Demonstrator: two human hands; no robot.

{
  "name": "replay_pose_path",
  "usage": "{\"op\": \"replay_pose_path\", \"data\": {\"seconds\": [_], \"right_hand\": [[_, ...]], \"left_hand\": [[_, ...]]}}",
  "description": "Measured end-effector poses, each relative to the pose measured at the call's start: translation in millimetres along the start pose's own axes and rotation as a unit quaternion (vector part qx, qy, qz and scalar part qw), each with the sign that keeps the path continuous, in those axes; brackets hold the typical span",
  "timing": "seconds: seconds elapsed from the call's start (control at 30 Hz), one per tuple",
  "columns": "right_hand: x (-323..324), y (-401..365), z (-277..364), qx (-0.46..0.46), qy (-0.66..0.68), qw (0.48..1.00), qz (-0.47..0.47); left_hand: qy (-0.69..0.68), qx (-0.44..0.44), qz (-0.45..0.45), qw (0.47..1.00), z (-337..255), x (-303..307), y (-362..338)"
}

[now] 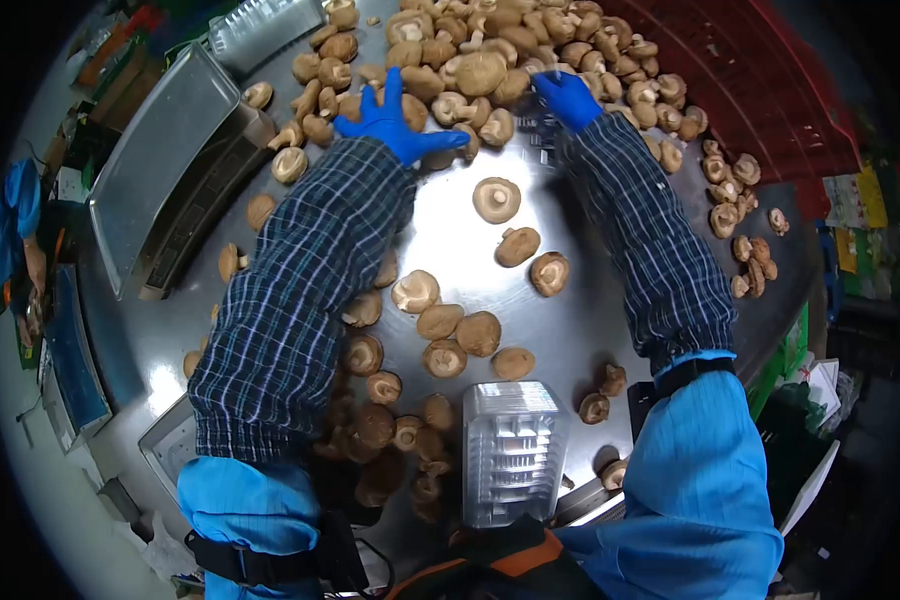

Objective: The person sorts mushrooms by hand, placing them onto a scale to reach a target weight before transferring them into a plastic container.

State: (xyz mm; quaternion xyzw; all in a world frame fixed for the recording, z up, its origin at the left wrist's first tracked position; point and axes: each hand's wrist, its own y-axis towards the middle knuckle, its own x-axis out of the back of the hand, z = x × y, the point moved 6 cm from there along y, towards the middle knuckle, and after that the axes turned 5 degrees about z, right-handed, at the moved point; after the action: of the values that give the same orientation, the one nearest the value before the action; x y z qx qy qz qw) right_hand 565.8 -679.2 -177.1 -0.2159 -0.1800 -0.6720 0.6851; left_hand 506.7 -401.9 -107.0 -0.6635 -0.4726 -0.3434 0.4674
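Observation:
Both hands wear blue gloves and reach to the far side of a metal table (470, 260). My left hand (398, 122) has its fingers spread over the near edge of a large mushroom pile (475, 72), holding nothing. At the pile's right part, my right hand (570, 100) has its fingers bent together among the mushrooms; what they hold, if anything, is hidden. Loose mushrooms (496, 200) lie between the forearms. Near my body is a stack of clear plastic trays (515, 455), with more mushrooms (374, 425) to its left.
A red crate (760, 90) borders the pile at the right. Clear trays (260, 35) and a metal-framed box (165, 165) stand at the upper left. Small mushroom groups (732, 190) lie near the right edge. At the far left, another person's arm (35, 265) shows.

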Motion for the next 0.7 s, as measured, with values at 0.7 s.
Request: {"op": "replay_pose_path", "data": {"seconds": [0.7], "right_hand": [[-113.6, -239.8, 189.6, -0.150, 0.747, 0.602, 0.239]], "left_hand": [[-0.189, -0.320, -0.143, 0.917, -23.3, 63.7, -209.2]]}}
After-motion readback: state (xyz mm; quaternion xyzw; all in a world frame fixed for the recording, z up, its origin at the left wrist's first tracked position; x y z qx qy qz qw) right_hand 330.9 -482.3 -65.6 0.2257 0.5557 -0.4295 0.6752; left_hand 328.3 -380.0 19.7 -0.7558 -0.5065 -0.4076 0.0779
